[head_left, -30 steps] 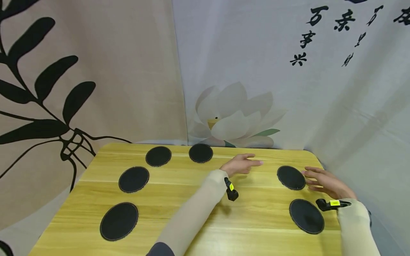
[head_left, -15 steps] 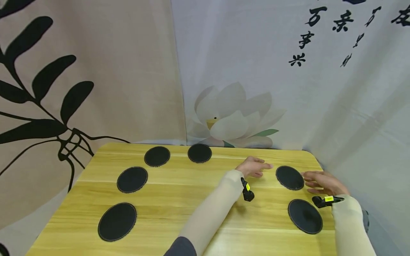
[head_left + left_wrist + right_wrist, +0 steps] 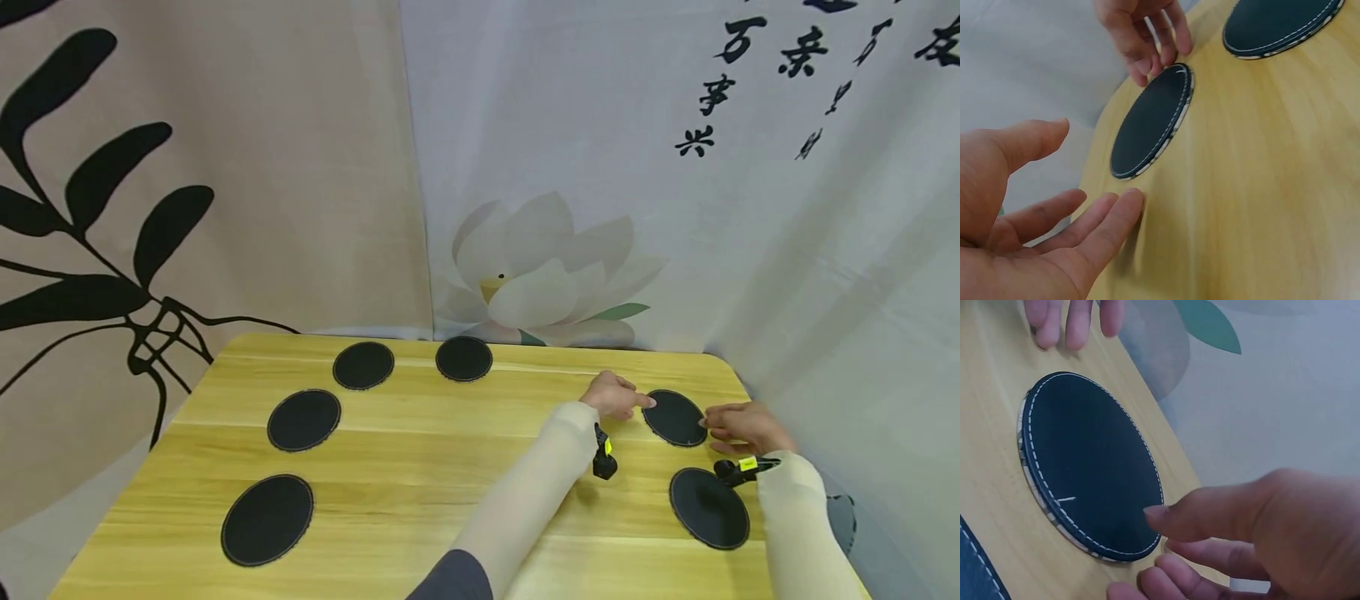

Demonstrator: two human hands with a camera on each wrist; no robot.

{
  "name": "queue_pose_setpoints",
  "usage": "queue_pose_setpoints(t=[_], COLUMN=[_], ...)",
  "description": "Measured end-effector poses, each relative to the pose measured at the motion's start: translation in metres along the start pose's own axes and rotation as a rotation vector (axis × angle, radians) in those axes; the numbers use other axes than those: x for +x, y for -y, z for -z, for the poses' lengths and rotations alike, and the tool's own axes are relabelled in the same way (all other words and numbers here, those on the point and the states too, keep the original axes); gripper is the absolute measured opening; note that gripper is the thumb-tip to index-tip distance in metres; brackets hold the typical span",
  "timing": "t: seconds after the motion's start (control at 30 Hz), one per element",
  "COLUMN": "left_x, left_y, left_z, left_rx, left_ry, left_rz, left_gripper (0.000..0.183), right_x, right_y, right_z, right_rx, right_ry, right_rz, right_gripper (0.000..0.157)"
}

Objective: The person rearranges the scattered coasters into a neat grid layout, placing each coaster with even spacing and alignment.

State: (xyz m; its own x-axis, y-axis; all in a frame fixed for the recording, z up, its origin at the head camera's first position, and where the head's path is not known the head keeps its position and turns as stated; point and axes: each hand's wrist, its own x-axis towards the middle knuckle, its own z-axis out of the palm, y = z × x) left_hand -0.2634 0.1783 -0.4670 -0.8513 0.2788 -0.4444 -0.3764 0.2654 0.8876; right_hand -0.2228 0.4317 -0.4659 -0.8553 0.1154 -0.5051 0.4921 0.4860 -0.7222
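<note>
A round black coaster (image 3: 675, 418) with white edge stitching lies flat on the wooden table, between the two hands. By its left side is my left hand (image 3: 613, 396); in the left wrist view its fingers (image 3: 1124, 209) are extended and stop just short of the rim. My right hand (image 3: 748, 427) is at the opposite edge. Its thumb (image 3: 1175, 519) overlaps the coaster's rim in the right wrist view, while the other fingers are loosely bent by the edge; whether they touch it I cannot tell. Closer to me lies a second black coaster (image 3: 708, 508).
Several more black coasters sit on the left and back of the table, such as one at the front left (image 3: 267, 521) and one by the back edge (image 3: 463, 359). A printed curtain (image 3: 570, 125) hangs behind the yellow wooden table (image 3: 450, 442).
My left hand has moved right, up to the coaster's left side. The right hand has shifted slightly left at the other edge. The coasters have stayed in place on the table.
</note>
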Motion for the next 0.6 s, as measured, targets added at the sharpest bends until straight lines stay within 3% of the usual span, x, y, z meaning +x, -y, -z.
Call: queue_pose_setpoints(t=[0.2, 0.37, 0.6], left_x=[0.004, 0.007, 0.009], left_y=[0.001, 0.000, -0.002], left_z=[-0.015, -0.025, -0.031], left_rx=[-0.027, 0.063, 0.115], left_ry=[-0.037, -0.089, -0.124], left_rz=[-0.005, -0.005, 0.001], left_gripper=[0.038, 0.018, 0.022], right_x=[0.002, 0.004, 0.006], right_y=[0.000, 0.000, 0.002], right_z=[-0.002, -0.004, -0.009], right_rx=[-0.008, -0.018, -0.014], right_ry=[-0.048, -0.087, -0.107], right_rz=[-0.035, -0.056, -0.038], right_gripper=[0.062, 0.061, 0.059])
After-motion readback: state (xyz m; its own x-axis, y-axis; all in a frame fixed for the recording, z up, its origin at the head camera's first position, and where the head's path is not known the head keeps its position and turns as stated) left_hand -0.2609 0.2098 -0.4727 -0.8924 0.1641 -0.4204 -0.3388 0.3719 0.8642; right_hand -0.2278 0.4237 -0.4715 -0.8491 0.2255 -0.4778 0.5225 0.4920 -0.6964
